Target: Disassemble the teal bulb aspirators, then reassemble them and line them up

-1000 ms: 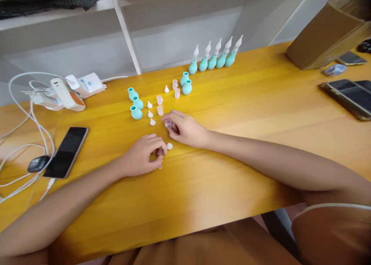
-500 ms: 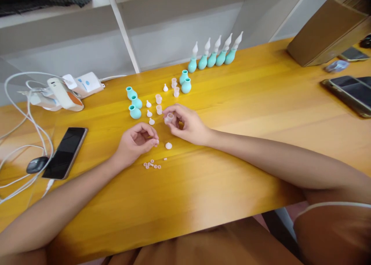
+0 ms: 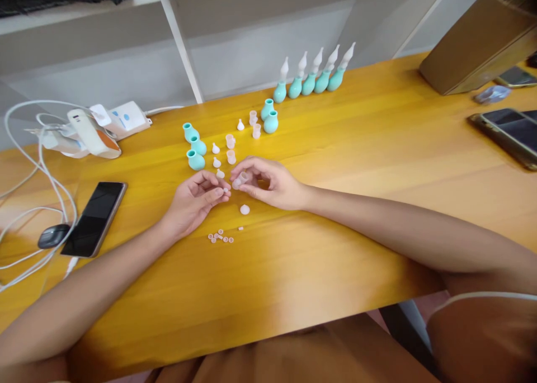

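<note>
Between the fingertips of my right hand (image 3: 268, 183) is a clear pinkish plastic connector cup (image 3: 240, 180), tilted toward the left. My left hand (image 3: 197, 199) pinches a small pale ring plug (image 3: 225, 190), close to the cup's lower end; whether the two touch I cannot tell. A white nozzle tip (image 3: 245, 209) lies on the table just below my hands. Several small pink ring plugs (image 3: 220, 237) are scattered nearer to me. Beyond my hands stand more connector cups (image 3: 231, 157) and white nozzle tips (image 3: 216, 148).
Turquoise bulbs (image 3: 195, 160) stand at the left, and two more (image 3: 271, 122) farther back. Several bulbs with white nozzles (image 3: 295, 86) line the back edge. A phone (image 3: 95, 220), cables and a power strip (image 3: 126, 120) are at the left; a cardboard box (image 3: 470, 47) and phone (image 3: 509, 131) at the right.
My hands have come closer together. My right hand has tipped the connector cup over to the left, and my left hand has brought the small ring plug toward it.
</note>
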`<move>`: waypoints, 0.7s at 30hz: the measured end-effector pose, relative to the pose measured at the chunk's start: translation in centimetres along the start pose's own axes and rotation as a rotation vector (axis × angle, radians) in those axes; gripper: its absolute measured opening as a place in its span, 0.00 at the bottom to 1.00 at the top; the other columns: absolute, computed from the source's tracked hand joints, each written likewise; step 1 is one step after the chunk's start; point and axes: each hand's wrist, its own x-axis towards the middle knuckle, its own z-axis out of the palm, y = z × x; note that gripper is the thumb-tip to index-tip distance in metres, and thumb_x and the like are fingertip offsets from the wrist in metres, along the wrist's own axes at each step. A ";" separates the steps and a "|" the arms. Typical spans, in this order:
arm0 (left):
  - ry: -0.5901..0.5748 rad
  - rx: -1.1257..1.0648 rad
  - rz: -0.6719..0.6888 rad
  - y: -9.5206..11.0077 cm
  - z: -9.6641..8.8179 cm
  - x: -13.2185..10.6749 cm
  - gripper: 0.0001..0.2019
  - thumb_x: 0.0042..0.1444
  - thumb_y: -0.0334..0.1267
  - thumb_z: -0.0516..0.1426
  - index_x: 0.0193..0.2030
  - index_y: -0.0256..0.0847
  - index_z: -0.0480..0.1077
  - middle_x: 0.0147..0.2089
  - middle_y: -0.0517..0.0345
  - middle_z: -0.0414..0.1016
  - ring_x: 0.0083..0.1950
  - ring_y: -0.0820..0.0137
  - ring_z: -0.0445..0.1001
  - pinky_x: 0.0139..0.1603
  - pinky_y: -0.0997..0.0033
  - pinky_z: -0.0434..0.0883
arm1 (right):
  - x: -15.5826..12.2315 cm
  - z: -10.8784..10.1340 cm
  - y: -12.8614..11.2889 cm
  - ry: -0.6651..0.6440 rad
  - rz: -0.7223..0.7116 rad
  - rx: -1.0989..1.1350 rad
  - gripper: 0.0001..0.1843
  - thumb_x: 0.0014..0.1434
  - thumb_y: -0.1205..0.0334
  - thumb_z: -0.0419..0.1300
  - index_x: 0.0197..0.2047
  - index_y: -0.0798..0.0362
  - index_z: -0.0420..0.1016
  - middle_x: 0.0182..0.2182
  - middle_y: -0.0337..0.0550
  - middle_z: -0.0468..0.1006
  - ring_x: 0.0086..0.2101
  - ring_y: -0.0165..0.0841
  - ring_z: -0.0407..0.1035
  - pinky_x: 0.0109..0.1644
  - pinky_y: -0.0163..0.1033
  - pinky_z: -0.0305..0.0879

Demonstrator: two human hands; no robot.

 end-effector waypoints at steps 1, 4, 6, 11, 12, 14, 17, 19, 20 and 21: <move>0.003 -0.008 -0.018 0.0 -0.1 0.0 0.16 0.54 0.35 0.77 0.40 0.40 0.74 0.41 0.57 0.84 0.40 0.73 0.83 0.47 0.71 0.82 | 0.0 0.0 0.1 -0.009 0.014 0.011 0.14 0.73 0.59 0.66 0.59 0.51 0.75 0.49 0.46 0.84 0.41 0.32 0.79 0.45 0.39 0.76; 0.015 -0.027 -0.042 0.0 -0.2 0.1 0.16 0.54 0.34 0.77 0.40 0.39 0.75 0.41 0.58 0.83 0.40 0.74 0.83 0.46 0.73 0.83 | 0.0 0.0 0.3 -0.029 0.049 0.052 0.17 0.72 0.58 0.68 0.60 0.51 0.75 0.46 0.44 0.85 0.40 0.32 0.79 0.49 0.41 0.77; 0.028 -0.037 -0.043 -0.1 -0.2 0.1 0.17 0.53 0.34 0.78 0.40 0.39 0.75 0.41 0.59 0.83 0.39 0.75 0.83 0.46 0.74 0.83 | -0.1 0.0 0.4 -0.035 0.059 0.082 0.19 0.71 0.58 0.70 0.61 0.52 0.75 0.45 0.43 0.85 0.39 0.32 0.79 0.48 0.40 0.77; 0.044 -0.044 -0.032 -0.1 0.0 0.1 0.18 0.52 0.35 0.79 0.39 0.39 0.75 0.40 0.60 0.82 0.39 0.75 0.82 0.47 0.75 0.84 | -0.1 0.1 0.4 -0.049 0.078 0.127 0.21 0.69 0.57 0.72 0.61 0.53 0.74 0.44 0.43 0.85 0.37 0.30 0.79 0.45 0.38 0.76; 0.041 -0.043 -0.031 -0.1 0.1 0.1 0.18 0.52 0.35 0.79 0.39 0.39 0.75 0.40 0.60 0.82 0.39 0.75 0.82 0.46 0.75 0.84 | -0.1 0.1 0.4 -0.052 0.082 0.127 0.22 0.69 0.57 0.72 0.61 0.52 0.75 0.44 0.43 0.85 0.37 0.30 0.79 0.44 0.38 0.76; 0.034 -0.040 -0.031 -0.1 0.1 0.1 0.18 0.52 0.34 0.79 0.39 0.39 0.74 0.39 0.60 0.83 0.39 0.75 0.83 0.46 0.74 0.84 | -0.1 0.1 0.4 -0.056 0.084 0.127 0.22 0.68 0.57 0.73 0.60 0.52 0.75 0.44 0.42 0.85 0.36 0.30 0.79 0.43 0.38 0.76; 0.030 -0.032 -0.029 -0.1 0.1 0.1 0.18 0.51 0.34 0.79 0.39 0.39 0.74 0.38 0.60 0.83 0.39 0.74 0.83 0.46 0.73 0.84 | -0.1 0.1 0.5 -0.061 0.087 0.125 0.21 0.68 0.56 0.73 0.59 0.53 0.76 0.43 0.42 0.85 0.35 0.30 0.78 0.42 0.37 0.75; 0.026 -0.025 -0.024 -0.2 0.1 0.1 0.18 0.51 0.34 0.79 0.38 0.39 0.74 0.38 0.60 0.82 0.38 0.73 0.83 0.46 0.73 0.84 | -0.1 0.1 0.5 -0.065 0.086 0.119 0.20 0.68 0.56 0.73 0.59 0.53 0.76 0.42 0.42 0.85 0.35 0.29 0.77 0.41 0.37 0.75; 0.023 -0.022 -0.020 -0.2 0.1 0.1 0.18 0.51 0.34 0.79 0.38 0.39 0.74 0.37 0.60 0.82 0.38 0.74 0.83 0.45 0.73 0.84 | -0.1 0.1 0.5 -0.069 0.083 0.113 0.20 0.69 0.57 0.73 0.59 0.54 0.76 0.41 0.42 0.85 0.34 0.29 0.77 0.41 0.37 0.74; 0.020 -0.017 -0.016 -0.2 0.2 0.1 0.18 0.51 0.35 0.79 0.38 0.38 0.75 0.37 0.60 0.82 0.37 0.74 0.83 0.45 0.73 0.84 | -0.2 0.1 0.5 -0.071 0.078 0.105 0.20 0.69 0.57 0.73 0.59 0.54 0.77 0.40 0.41 0.85 0.34 0.29 0.77 0.41 0.36 0.74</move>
